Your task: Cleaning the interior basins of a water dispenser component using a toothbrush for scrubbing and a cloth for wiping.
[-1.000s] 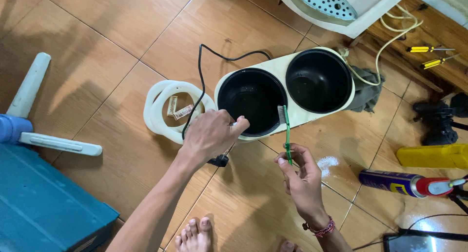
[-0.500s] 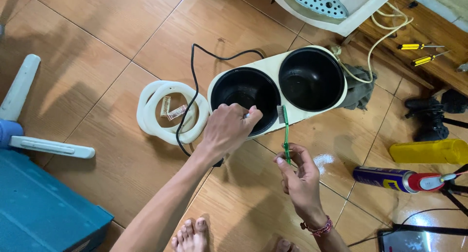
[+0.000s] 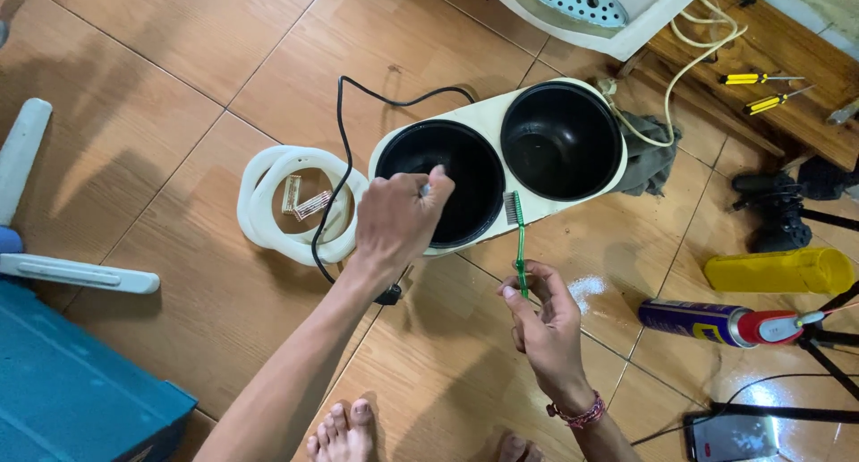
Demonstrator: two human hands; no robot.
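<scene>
Left hand (image 3: 394, 220) pinches a small silvery part over the 2-bowl cooker (image 3: 501, 171), right hand (image 3: 541, 323) grasps green toothbrush (image 3: 519, 243); best held steady, bristles flat.

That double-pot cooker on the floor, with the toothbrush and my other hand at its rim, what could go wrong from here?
The black cord loops across the tiles beside the cooker and under the left hand; an arm or foot could snag it. The wet patch near the right hand might be slippery for bare feet. The green toothbrush, pinched by its handle end, could flick grime or slip from the fingers.
</scene>
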